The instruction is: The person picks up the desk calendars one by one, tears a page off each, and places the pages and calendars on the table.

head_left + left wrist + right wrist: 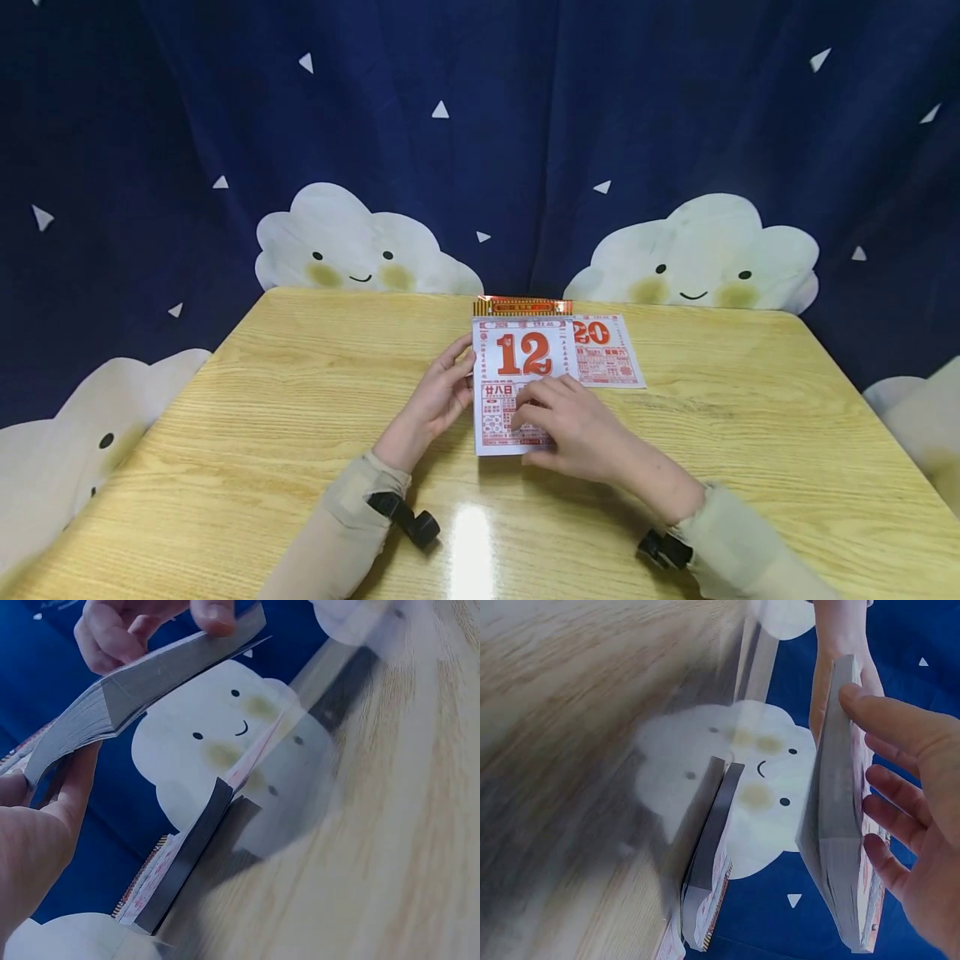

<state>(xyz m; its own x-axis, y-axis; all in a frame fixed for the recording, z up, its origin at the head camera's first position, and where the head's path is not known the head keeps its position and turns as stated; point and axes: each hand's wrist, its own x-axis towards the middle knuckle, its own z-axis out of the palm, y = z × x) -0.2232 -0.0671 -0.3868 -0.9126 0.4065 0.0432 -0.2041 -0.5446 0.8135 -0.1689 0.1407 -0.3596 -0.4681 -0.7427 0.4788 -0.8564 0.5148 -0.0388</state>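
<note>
The 12 pad (521, 354) is being held above the tabletop (285, 400), the left hand (433, 396) gripping its left side while the right hand (573, 429) is touching its front and bottom edge, whether pinching I cannot tell. The step seems to be taking hold of that edge, the next move probably needing a sure right-hand pinch; beyond, a 20 sheet (609, 354) is lying to the right.
</note>
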